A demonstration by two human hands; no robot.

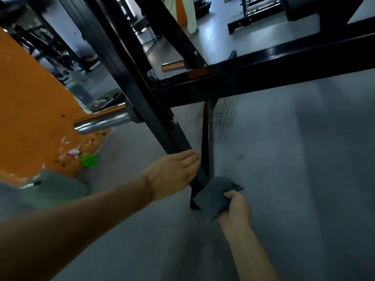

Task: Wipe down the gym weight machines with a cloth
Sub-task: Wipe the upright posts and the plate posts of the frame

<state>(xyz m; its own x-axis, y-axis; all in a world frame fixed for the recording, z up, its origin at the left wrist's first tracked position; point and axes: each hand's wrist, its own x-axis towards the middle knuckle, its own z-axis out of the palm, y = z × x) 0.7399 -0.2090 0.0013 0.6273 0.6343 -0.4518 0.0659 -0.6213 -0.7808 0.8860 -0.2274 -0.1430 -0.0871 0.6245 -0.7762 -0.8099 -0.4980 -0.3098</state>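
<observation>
Grey gym floor [284, 179] | left hand [172, 175] grips one black frame bar [129, 82] | right hand [236, 209] grips one cloth [215, 193]

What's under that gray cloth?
The gray cloth, gripped by the right hand, lies against the lower end of the slanted black bar that the left hand holds. The bar's part beneath the cloth is hidden. Below is gray floor.

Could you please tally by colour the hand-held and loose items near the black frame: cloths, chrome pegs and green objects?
Grey: 1, the cloth held by the right hand
Chrome: 2, the long peg and the short peg
Green: 1, a small object on the floor
Total: 4
</observation>
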